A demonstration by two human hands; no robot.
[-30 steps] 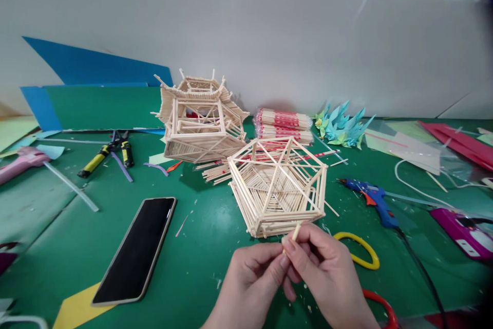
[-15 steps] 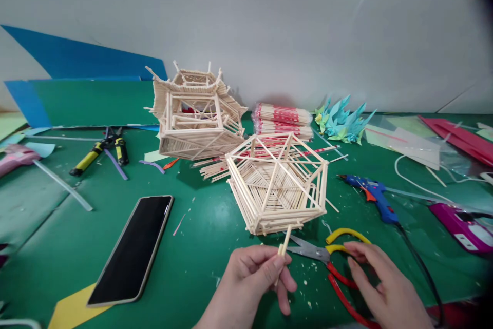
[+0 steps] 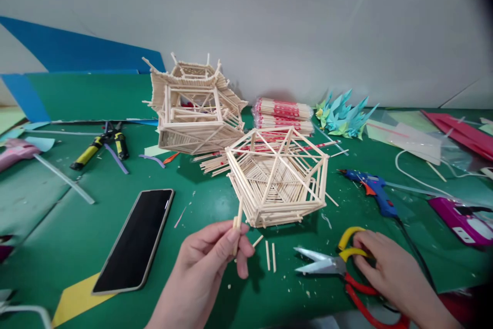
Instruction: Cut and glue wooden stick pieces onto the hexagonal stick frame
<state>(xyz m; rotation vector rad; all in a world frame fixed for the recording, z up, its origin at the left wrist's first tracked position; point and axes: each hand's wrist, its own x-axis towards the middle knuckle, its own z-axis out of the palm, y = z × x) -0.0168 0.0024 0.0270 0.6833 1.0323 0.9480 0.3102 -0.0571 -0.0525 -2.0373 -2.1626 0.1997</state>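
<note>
My left hand (image 3: 211, 259) pinches a couple of short wooden sticks (image 3: 239, 216) between thumb and fingertips, beside the near left corner of a six-sided stick frame (image 3: 277, 180). My right hand (image 3: 389, 267) is curled round the yellow handle of a pair of scissors (image 3: 325, 265) with red and yellow handles; the blades are spread and point left. Several cut stick pieces (image 3: 267, 255) lie between my two hands. Behind the frame, to the left, is a larger pagoda-like stick model (image 3: 192, 108).
A phone (image 3: 134, 239) lies at left, near yellow-handled pliers (image 3: 102, 147) and a pink glue gun (image 3: 17, 154). To the right are a blue glue gun (image 3: 370, 190), a purple power strip (image 3: 460, 221) and cords. Stick bundles (image 3: 283, 113) and folded blue paper (image 3: 342, 113) stand by the wall.
My left hand has moved left with the sticks, uncovering cut pieces on the table. My right hand and the scissors have shifted right, away from the left hand.
</note>
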